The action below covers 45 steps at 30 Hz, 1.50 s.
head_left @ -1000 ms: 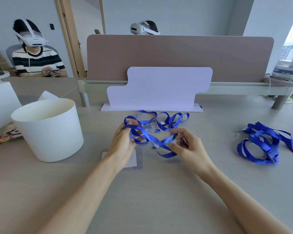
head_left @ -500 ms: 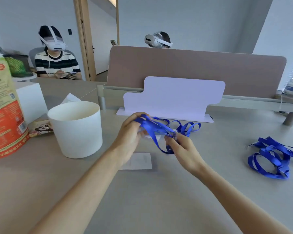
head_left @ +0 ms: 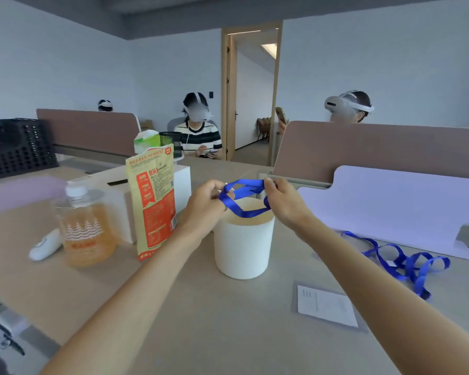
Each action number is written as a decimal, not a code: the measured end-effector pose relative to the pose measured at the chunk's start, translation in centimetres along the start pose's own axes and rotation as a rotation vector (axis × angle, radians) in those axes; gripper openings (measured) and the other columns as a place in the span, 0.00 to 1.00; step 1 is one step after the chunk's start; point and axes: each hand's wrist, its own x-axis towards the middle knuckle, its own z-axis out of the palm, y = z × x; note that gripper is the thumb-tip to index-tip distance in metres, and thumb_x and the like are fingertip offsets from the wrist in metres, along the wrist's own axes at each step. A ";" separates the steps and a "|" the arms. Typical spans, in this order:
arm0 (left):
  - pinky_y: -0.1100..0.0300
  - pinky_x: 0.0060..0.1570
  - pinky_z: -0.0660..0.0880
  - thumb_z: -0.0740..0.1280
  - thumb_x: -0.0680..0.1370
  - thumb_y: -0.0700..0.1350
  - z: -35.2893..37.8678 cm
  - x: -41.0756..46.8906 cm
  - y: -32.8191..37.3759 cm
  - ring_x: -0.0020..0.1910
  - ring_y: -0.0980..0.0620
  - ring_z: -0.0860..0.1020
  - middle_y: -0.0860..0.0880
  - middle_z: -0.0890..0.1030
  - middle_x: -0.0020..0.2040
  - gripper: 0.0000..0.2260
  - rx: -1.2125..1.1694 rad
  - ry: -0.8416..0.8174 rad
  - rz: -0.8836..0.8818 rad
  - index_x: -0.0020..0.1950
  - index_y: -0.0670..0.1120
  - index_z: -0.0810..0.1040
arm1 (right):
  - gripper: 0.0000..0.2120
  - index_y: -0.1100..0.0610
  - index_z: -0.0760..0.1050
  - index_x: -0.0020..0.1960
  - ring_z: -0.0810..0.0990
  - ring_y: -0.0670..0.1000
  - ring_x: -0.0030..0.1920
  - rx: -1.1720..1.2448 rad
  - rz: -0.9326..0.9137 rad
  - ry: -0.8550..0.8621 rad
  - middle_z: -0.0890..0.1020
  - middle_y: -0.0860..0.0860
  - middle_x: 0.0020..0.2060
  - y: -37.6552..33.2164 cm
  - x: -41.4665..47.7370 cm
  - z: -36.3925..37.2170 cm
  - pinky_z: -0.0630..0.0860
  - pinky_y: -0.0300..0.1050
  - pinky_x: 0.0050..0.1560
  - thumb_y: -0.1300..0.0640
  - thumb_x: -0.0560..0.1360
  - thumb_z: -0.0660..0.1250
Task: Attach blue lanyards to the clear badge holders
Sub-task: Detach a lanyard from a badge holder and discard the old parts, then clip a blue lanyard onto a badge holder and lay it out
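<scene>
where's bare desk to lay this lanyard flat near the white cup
Bare desk lies in front of the white cup, between both forearms, left of the badge holder. It is crowded left, by the snack bag and bottle, and right, where loose lanyards lie.

Left hand (head_left: 205, 204), right hand (head_left: 284, 203): both bare, no rings; forearms bare, no sleeves visible.

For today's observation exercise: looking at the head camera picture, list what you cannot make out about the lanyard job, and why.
- Clip end of the held blue lanyard: hidden by the left hand and right hand.
- Inside the white bucket: blocked by its rim.
- Print on the badge holder: too small.
- Loose lanyards: blurred, count unclear.
</scene>
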 end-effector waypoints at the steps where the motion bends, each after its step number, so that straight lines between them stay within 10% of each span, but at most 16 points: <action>1: 0.57 0.42 0.68 0.67 0.75 0.42 -0.4 0.7 0.0 0.36 0.53 0.73 0.55 0.80 0.35 0.05 0.015 0.009 -0.008 0.42 0.51 0.76 | 0.15 0.57 0.70 0.49 0.69 0.48 0.35 0.002 -0.019 0.022 0.73 0.50 0.37 -0.5 0.9 0.6 0.64 0.43 0.34 0.48 0.82 0.51; 11: 0.57 0.48 0.72 0.65 0.75 0.38 -1.2 3.6 -0.3 0.54 0.47 0.75 0.48 0.79 0.54 0.27 0.619 -0.281 0.079 0.72 0.52 0.64 | 0.15 0.51 0.77 0.57 0.79 0.50 0.43 -0.399 0.004 -0.137 0.82 0.50 0.48 -0.9 4.4 1.1 0.73 0.41 0.41 0.50 0.72 0.70; 19: 0.54 0.54 0.74 0.62 0.77 0.42 -0.1 1.1 1.2 0.57 0.52 0.74 0.54 0.80 0.50 0.17 0.520 -0.176 0.227 0.66 0.51 0.72 | 0.13 0.54 0.80 0.57 0.80 0.52 0.48 -0.385 -0.165 0.027 0.81 0.47 0.47 -0.3 1.6 -2.1 0.79 0.46 0.46 0.59 0.75 0.65; 27: 0.72 0.32 0.66 0.62 0.78 0.42 4.2 -3.0 2.4 0.30 0.61 0.71 0.57 0.78 0.44 0.10 0.343 -0.236 0.323 0.55 0.50 0.78 | 0.11 0.55 0.80 0.56 0.79 0.48 0.45 -0.345 -0.241 0.130 0.83 0.48 0.48 2.7 -3.2 -5.0 0.78 0.46 0.51 0.59 0.77 0.63; 45: 0.63 0.45 0.72 0.62 0.79 0.43 28.8 -13.1 3.6 0.45 0.55 0.79 0.54 0.82 0.47 0.09 0.126 -0.726 0.302 0.54 0.50 0.80 | 0.08 0.55 0.81 0.49 0.83 0.51 0.46 -0.360 0.140 0.511 0.86 0.48 0.43 19.4 -18.3 -22.0 0.78 0.47 0.52 0.62 0.75 0.63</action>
